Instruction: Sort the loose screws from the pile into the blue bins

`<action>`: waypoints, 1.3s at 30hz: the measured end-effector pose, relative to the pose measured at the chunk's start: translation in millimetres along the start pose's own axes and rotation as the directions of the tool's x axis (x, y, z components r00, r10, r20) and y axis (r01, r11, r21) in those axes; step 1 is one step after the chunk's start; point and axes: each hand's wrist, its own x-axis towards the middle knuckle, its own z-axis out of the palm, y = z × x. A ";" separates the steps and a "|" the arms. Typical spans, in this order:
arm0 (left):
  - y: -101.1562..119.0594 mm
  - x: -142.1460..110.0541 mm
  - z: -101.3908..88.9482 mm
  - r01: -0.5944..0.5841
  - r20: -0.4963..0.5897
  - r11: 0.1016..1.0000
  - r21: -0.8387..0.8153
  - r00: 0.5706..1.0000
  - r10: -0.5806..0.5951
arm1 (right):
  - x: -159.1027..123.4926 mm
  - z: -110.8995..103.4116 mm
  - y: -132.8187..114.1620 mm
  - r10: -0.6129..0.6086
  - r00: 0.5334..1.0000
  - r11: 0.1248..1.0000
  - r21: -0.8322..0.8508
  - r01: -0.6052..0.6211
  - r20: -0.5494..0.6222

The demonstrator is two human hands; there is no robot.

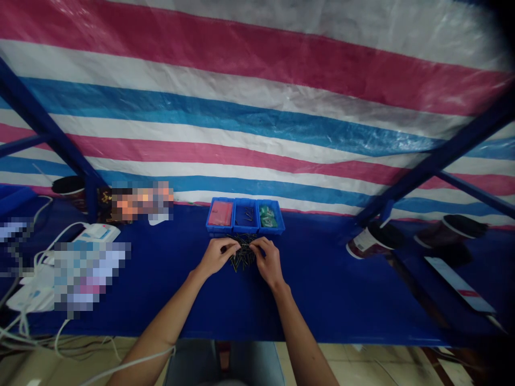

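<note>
Blue-covered table [322, 289]; striped tarpaulin [257, 107]; tiled-looking floor [354, 364]; left hand [217, 256], right hand [267, 262] on pins [243, 253]

Striped tarp [257, 107] behind, lidded cups [372, 241] on the blue tabletop [322, 279]

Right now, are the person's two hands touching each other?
Apart: the head view shows a gap between the left hand and right hand, above the pile of dark fasteners.
</note>
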 end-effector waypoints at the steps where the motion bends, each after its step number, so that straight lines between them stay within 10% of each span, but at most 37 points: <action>1: -0.4 -0.1 0.4 0.002 0.004 1.000 -0.001 1.000 -0.002 | -0.3 0.7 -0.9 -0.004 1.000 1.000 0.005 0.004 0.009; 39: -1.0 0.1 0.4 -0.020 0.043 1.000 0.019 0.999 0.019 | -2.2 10.5 -1.9 -0.057 0.997 0.990 0.135 0.049 0.050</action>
